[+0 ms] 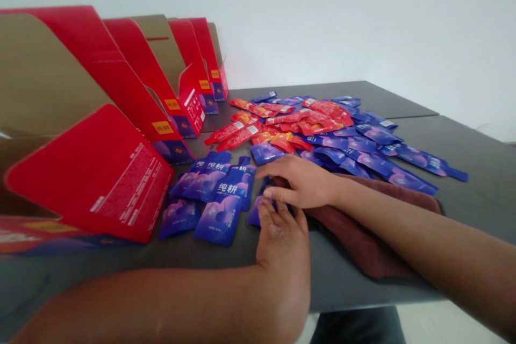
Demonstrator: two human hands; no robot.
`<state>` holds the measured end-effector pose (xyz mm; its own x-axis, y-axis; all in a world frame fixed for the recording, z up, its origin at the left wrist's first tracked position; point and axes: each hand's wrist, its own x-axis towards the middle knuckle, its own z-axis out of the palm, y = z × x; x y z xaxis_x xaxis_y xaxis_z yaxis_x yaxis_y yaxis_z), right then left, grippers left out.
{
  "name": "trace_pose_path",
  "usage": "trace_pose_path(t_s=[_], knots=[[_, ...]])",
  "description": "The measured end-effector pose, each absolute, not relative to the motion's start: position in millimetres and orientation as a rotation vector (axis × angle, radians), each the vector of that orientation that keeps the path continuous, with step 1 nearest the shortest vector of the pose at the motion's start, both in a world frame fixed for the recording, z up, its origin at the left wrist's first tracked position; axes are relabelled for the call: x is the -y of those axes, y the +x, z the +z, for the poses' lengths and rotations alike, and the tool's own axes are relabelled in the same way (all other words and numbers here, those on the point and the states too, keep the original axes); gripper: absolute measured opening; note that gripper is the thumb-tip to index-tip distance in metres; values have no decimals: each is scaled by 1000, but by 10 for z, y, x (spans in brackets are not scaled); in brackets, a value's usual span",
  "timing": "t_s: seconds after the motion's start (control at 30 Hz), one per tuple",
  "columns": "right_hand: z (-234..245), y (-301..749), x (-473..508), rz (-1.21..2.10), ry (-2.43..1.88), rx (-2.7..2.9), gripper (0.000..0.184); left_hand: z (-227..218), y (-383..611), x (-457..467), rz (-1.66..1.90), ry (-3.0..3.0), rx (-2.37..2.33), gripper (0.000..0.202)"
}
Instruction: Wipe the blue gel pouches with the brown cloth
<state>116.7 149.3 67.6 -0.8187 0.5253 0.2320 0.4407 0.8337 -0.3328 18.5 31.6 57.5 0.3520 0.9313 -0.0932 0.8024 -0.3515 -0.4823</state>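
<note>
My left hand point(281, 234) lies over a small blue-purple pouch point(253, 215), its fingers stretched out and partly covered by my other hand. Most of that pouch is hidden beneath the fingers. Just above, my right hand point(304, 180) reaches in with its fingers extended and its thumb apart, touching or nearly touching my left fingers. To the left of both hands, several blue pouches point(220, 217) with white lettering overlap flat on the table. A brown cloth pad point(365, 242) lies beneath my right wrist and forearm.
Open red cardboard boxes point(124, 185) stand in a row along the left side. A pile of red pouches point(322, 115) and more blue pouches point(377, 158) spreads across the back of the dark grey table point(455, 142). A pale wall point(322, 21) rises behind.
</note>
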Motion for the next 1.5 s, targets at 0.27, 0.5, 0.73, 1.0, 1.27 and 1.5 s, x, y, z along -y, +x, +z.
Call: trace_pose_path(t_s=[0.27,0.5,0.73,1.0,1.27,1.5], knots=[[673,1231,-1590,315,-967,2632,38,550,181,-322,509,-2294,1536,51],[681,1164,-1480,360,-740,2701,35,591,187,-330,515,-2285,1532,50],[674,1221,-1575,293,-1016,2615,36,560,178,-303,492,-2292,1519,51],[661,1195,-1548,306,-863,2680,37,547,185,-317,467,-2272,1526,51],[674,1197,-1532,304,-874,2690,37,565,184,-296,469,-2276,1547,52],[659,1210,-1574,277,-1052,2627,37,560,179,-308,441,-2305,1560,50]])
